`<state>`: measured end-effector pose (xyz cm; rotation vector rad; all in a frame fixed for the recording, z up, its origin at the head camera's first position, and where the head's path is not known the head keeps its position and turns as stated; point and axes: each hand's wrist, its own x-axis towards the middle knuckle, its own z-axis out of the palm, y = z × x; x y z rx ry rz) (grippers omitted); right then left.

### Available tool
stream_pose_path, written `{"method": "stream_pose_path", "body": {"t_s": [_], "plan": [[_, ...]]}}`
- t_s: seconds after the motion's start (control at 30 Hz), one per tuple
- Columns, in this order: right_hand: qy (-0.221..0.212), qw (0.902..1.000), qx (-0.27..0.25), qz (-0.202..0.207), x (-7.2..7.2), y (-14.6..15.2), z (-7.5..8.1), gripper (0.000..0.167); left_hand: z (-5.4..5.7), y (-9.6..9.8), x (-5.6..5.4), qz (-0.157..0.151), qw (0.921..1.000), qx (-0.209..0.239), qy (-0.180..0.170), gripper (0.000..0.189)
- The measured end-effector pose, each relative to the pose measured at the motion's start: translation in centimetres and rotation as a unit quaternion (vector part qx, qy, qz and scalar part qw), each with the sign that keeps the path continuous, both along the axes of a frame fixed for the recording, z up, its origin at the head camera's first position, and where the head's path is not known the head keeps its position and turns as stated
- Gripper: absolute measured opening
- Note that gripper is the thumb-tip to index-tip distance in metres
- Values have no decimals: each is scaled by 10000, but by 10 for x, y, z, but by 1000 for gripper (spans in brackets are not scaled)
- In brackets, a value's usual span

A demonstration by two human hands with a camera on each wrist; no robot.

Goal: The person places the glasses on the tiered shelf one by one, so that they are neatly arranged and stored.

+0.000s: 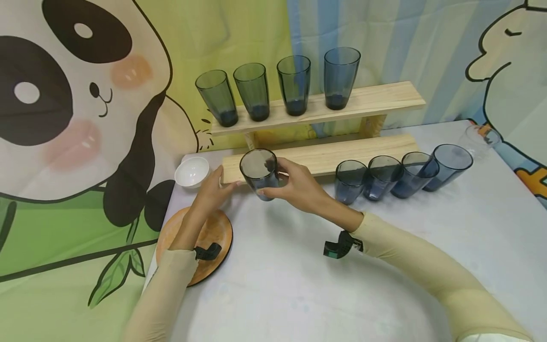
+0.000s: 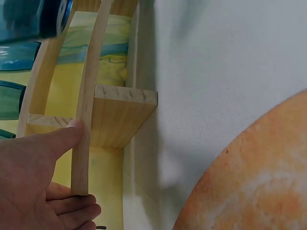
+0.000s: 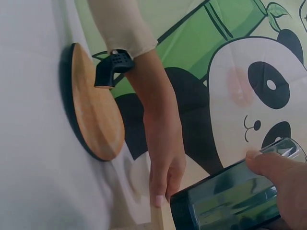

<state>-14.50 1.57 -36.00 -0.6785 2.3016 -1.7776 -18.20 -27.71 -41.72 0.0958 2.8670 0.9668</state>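
My right hand [image 1: 301, 185] grips a dark bluish drinking glass [image 1: 260, 175] by its side, thumb and fingers around it. The glass is mouth up, slightly tilted, and overlaps the left part of the wooden rack's lower board [image 1: 342, 153] in the head view. With the thumb on top and fingers below, my left hand [image 2: 53, 172] holds the left end of that board. In the right wrist view the glass [image 3: 225, 199] appears close to the left hand [image 3: 165, 158]. Several matching glasses [image 1: 295, 78] stand in a row on the upper board [image 1: 384, 99].
Several more glasses [image 1: 350, 183] stand in front of the rack's right half. A clear glass vessel [image 1: 478, 140] is at the back right corner. Left of the rack sits a white bowl [image 1: 192, 172]; a round wooden plate [image 1: 215, 237] lies under the left forearm. Printed curtains hang behind.
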Motion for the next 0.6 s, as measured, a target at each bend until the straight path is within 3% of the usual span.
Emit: {"method": "stream_pose_path", "body": {"t_s": [0.6], "plan": [[309,9980,233,-508,-53,-72,-8,81,3,2,2,28,10000,67,10,86]]}}
